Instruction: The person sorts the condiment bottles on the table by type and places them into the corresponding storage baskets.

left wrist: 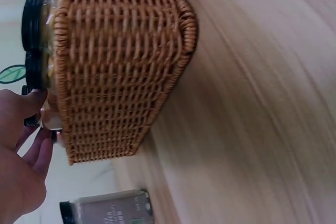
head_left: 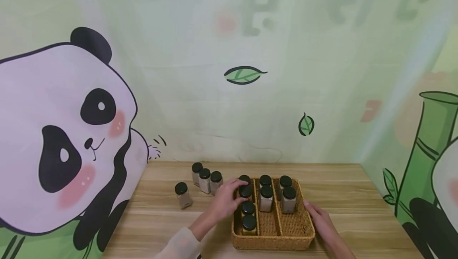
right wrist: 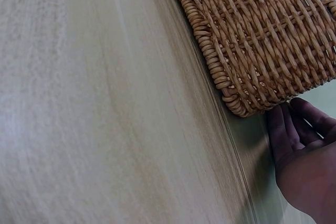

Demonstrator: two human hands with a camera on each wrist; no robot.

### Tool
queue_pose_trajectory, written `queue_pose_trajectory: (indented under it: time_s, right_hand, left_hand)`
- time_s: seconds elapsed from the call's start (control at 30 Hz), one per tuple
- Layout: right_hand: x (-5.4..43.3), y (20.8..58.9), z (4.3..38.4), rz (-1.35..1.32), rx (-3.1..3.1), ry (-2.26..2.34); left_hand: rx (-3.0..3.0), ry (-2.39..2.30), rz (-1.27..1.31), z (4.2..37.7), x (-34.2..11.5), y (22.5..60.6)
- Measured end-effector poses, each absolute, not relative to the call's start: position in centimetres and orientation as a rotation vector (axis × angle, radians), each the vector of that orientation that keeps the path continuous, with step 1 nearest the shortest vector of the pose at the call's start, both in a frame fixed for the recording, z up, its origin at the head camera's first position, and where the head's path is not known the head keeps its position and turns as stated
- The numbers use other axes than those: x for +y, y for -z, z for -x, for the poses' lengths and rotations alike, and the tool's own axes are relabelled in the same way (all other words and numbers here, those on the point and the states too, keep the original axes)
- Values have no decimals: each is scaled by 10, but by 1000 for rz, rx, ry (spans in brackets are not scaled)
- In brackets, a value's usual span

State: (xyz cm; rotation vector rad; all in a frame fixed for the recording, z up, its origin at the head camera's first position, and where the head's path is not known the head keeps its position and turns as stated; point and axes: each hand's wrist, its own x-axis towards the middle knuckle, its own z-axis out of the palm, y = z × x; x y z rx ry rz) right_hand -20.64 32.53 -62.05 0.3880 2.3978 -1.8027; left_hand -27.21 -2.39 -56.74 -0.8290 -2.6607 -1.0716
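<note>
The left hand (head_left: pixel 224 200) pinched an upright jar (head_left: pixel 245 191) at its two o'clock; the right hand (head_left: pixel 323 222), fingers straight, touched the basket's (head_left: pixel 273 243) three-o'clock side.

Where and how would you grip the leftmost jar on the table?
Likely by its black cap, from above: the leftmost jar stands upright, cap on top, apart from the three jars behind it, so the cap looks unobstructed.

Pale green wall (head_left: pixel 179 52), faintly creased. Large cartoon panda (head_left: pixel 43 88) at left; two leaves (head_left: pixel 244 75) near the middle; bamboo stalk (head_left: pixel 429 143) and part of another panda (head_left: pixel 443 173) at right. Pale streak (head_left: pixel 408 76) slants down the right side. Wood-grain desk (head_left: pixel 340 195) below.
</note>
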Motion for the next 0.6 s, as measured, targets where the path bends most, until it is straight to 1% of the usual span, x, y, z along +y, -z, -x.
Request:
queue_pose_trajectory:
  time_s: [0.23,0.6]
  right_hand:
    - [327,623,207,-384,2412,1786]
    - [328,627,208,-375,2404,1832]
  left_hand:
    - [-2652,1053,811,273,-22,579]
    - [-2678,997,847,274,-24,578]
